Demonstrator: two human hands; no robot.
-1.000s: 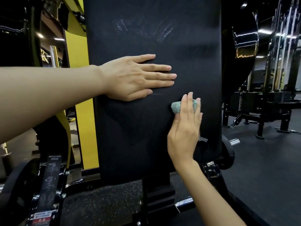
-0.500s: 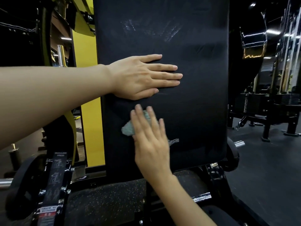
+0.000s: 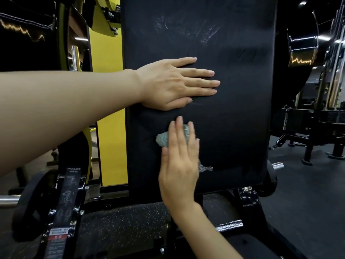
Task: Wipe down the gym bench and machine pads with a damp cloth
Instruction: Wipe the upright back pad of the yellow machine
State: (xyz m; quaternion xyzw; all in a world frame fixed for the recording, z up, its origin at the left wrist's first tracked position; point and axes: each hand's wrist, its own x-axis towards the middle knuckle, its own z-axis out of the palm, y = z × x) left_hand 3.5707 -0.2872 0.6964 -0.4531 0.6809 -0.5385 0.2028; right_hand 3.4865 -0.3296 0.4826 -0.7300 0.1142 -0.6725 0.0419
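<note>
Cloth [image 3: 162, 139], grey-green, low on the upright pad [image 3: 233, 118], mostly hidden under my right hand [image 3: 180, 165]. Only a bunched corner shows left of the fingers, and a frayed bit beside the palm. Right fingers straight, pressing it flat. Left hand [image 3: 173, 85] spread flat on the pad just above. Pad top cut off. Faint streaks [image 3: 207, 34] high up. Label [image 3: 74, 170] lower left reads "SHOULDER PRESS"; rest unreadable.
</note>
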